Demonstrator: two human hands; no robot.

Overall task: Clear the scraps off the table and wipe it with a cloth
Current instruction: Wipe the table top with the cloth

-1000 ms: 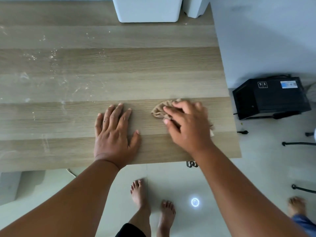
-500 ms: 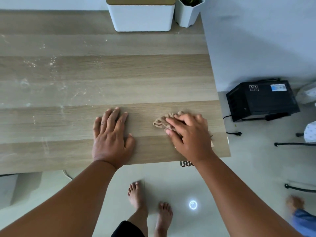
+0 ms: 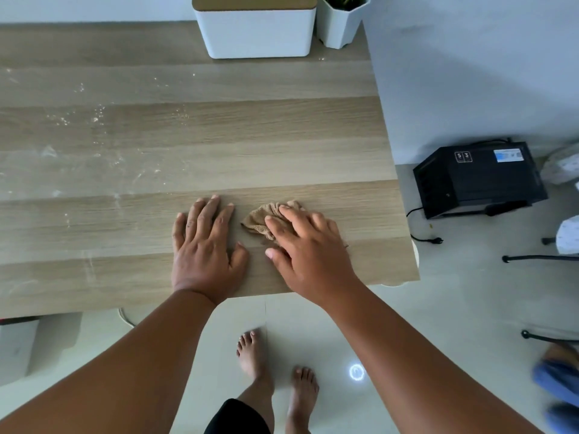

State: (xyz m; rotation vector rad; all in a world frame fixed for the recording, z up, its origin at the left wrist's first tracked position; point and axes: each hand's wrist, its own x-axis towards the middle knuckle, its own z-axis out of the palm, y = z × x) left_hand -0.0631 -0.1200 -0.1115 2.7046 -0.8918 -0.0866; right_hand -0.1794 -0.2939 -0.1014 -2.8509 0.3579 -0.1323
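Right hand (image 3: 308,249) pressing the cloth (image 3: 261,219) flat near the table's (image 3: 282,136) right front corner.

The fingers are lying nearly straight over the crumpled cloth, pressing rather than pinching it; the left hand (image 3: 205,245) is resting flat and empty just to its left; the white specks (image 3: 97,117) are lying well beyond and to the left of both hands, so the wipe likely needs to be heading that way; a white box (image 3: 255,29) and planter (image 3: 340,23) are standing at the far edge.

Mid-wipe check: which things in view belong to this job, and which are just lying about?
Job: cloth under right hand; left hand flat on table; white crumbs.
Lying about: white box; plant pot; black device on floor.
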